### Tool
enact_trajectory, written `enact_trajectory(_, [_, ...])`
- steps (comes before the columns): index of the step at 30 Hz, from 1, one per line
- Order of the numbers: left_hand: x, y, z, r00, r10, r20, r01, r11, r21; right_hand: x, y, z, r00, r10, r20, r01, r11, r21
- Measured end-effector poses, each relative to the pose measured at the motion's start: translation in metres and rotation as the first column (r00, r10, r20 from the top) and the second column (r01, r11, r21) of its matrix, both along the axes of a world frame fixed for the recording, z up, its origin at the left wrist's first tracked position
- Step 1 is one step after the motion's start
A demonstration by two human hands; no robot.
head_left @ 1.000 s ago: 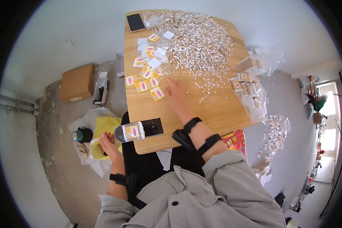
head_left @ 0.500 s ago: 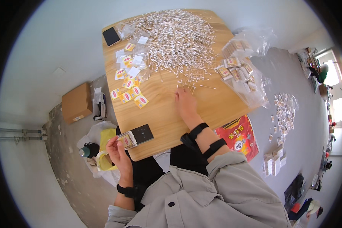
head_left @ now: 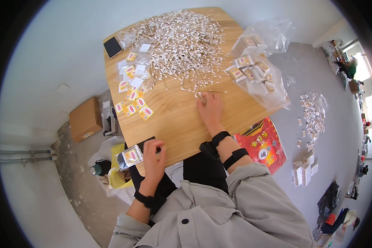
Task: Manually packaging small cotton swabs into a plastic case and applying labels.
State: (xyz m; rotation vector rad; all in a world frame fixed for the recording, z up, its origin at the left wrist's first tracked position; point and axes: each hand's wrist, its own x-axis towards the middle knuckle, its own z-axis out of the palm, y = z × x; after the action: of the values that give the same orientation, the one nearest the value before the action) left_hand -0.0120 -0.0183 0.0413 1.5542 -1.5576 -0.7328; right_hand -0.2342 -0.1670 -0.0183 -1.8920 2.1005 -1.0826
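Note:
My right hand [head_left: 211, 110] rests on the table with its fingers closed on a few cotton swabs [head_left: 202, 99] at the near edge of the large swab pile [head_left: 182, 45]. My left hand [head_left: 153, 159] is over a flat black pad [head_left: 148, 142] at the table's near left corner. Its fingers are bent and its thumb is apart, with nothing seen between them. Beside that hand, a clear packet of cotton swabs with a yellow card [head_left: 132, 156] lies at the pad's left end, partly past the table edge.
Yellow-and-white cards [head_left: 130, 109] and a phone [head_left: 112, 47] lie on the table's left side. Filled swab packets [head_left: 252, 72] sit in a clear bag at the right. More packets [head_left: 312, 120] are heaped on the floor, and a cardboard box [head_left: 86, 120] stands to the left.
My left hand has let go of the swab packet and moved right over the black pad. My right hand has shifted slightly in the picture and closed on swabs at the pile's edge.

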Motion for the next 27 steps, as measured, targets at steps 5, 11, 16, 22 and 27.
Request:
enact_trajectory(5, [-0.029, -0.012, -0.014, 0.955, -0.119, 0.273, 0.148, 0.985, -0.087, 0.013, 0.013, -0.003, 0.996, 0.083, 0.042, -0.081, 0.995, -0.061])
enact_trajectory(11, [-0.050, -0.026, -0.035, 0.876, -0.171, 0.452, 0.222, 0.973, -0.061, 0.027, 0.052, 0.005, 0.904, 0.425, 0.049, -0.421, 0.904, -0.081])
enact_trajectory(16, [-0.060, -0.031, -0.040, 0.775, -0.184, 0.605, 0.243, 0.970, -0.015, 0.029, 0.026, -0.012, 0.943, 0.173, 0.285, -0.117, 0.972, -0.205])
enact_trajectory(22, [-0.060, -0.029, -0.042, 0.770, -0.164, 0.616, 0.223, 0.975, -0.019, 0.010, -0.018, 0.003, 0.974, 0.131, 0.187, -0.151, 0.984, 0.095])
enact_trajectory(27, [-0.056, -0.028, -0.039, 0.797, -0.184, 0.576, 0.245, 0.969, -0.030, -0.004, 0.004, 0.001, 0.890, 0.396, 0.225, -0.441, 0.874, 0.206])
